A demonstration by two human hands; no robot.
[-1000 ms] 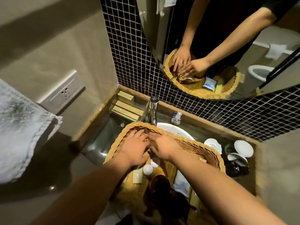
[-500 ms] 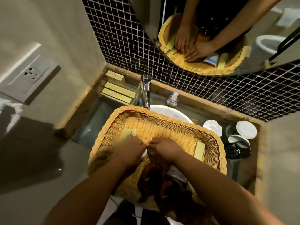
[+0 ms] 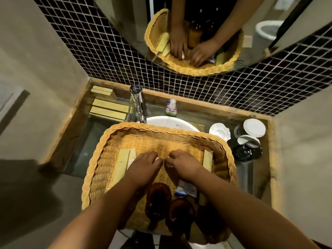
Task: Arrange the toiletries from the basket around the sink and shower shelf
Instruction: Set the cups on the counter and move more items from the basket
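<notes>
Left hand (image 3: 143, 168) and right hand (image 3: 185, 165) down in basket (image 3: 161, 129) over sink (image 3: 170, 121), close together, bottles (image 3: 158, 200) by wrists; either grip: cannot tell.

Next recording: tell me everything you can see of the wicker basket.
The basket is a rounded-rectangular tray of tan woven wicker with a braided rim and sloping walls. It sits over the white sink. Inside lie flat yellow boxes by both side walls, with brown bottles and a pale packet at the near end. The left hand and right hand reach into its middle.
</notes>
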